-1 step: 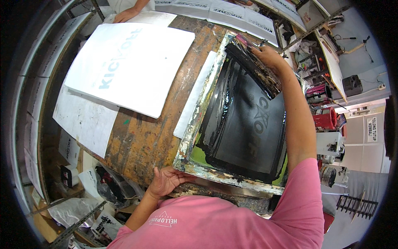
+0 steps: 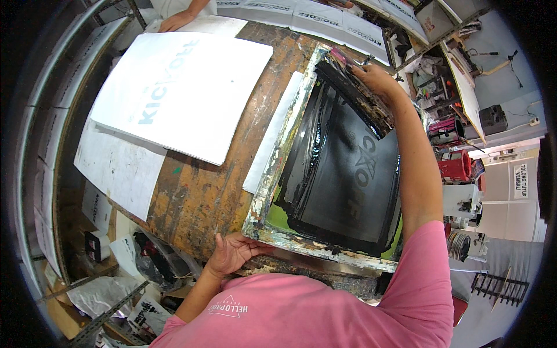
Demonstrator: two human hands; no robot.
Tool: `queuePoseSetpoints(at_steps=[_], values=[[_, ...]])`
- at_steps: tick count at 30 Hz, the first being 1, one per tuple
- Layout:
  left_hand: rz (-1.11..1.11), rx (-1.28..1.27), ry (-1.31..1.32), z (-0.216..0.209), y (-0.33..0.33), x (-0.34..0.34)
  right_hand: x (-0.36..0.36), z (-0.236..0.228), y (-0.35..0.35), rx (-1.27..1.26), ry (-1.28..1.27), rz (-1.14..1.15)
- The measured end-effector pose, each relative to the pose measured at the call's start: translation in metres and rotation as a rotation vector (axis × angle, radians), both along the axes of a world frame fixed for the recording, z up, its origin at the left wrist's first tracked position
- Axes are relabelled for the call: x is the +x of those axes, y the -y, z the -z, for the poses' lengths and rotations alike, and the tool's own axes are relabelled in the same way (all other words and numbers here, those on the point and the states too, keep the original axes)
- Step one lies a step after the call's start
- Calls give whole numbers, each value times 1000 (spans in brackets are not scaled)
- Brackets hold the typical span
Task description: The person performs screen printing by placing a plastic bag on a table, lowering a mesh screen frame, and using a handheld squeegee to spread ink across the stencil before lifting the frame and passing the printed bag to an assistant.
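Note:
At the far end of a screen-printing frame (image 2: 290,231), my right hand (image 2: 376,80) is closed round an ink-caked squeegee (image 2: 355,95), which lies tilted across the mesh. Black ink coats the screen mesh (image 2: 331,168), and large letters show through it; wet ridges of ink run along its left side. My left hand (image 2: 232,255) is at the frame's near left corner, thumb raised apart and fingers stretched along or just under the edge. Whether those fingertips bear on the frame I cannot tell. A white sheet (image 2: 272,133) sticks out from under the frame's left side.
A stack of printed white sheets (image 2: 191,87) lies left on the stained wooden table (image 2: 197,185). Another person's hand (image 2: 177,22) rests beyond it. Racks of sheets (image 2: 49,127) line the left. Ink cans (image 2: 455,165) stand at right, beyond my right arm.

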State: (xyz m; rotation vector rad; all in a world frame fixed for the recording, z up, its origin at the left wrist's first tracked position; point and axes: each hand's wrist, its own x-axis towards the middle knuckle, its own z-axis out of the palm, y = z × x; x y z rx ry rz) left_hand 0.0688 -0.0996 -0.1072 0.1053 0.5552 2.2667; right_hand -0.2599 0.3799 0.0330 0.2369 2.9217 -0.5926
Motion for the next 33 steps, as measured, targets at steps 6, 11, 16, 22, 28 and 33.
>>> queuePoseSetpoints(at_steps=[6,11,16,22,28,33], values=[[-6,8,2,2,0,1,0,-2,-3,55,-7,-28],[-14,45,10,5,-1,2,6,-7,0,92,-49,-45],[-13,13,4,4,-1,2,10,-12,5,155,-89,-72],[-8,27,-19,3,-1,0,11,-14,9,159,-124,-80],[-26,68,-8,6,-2,2,12,-16,15,201,-143,-101],[-22,66,7,8,-1,3,18,-17,29,303,-188,-82]])
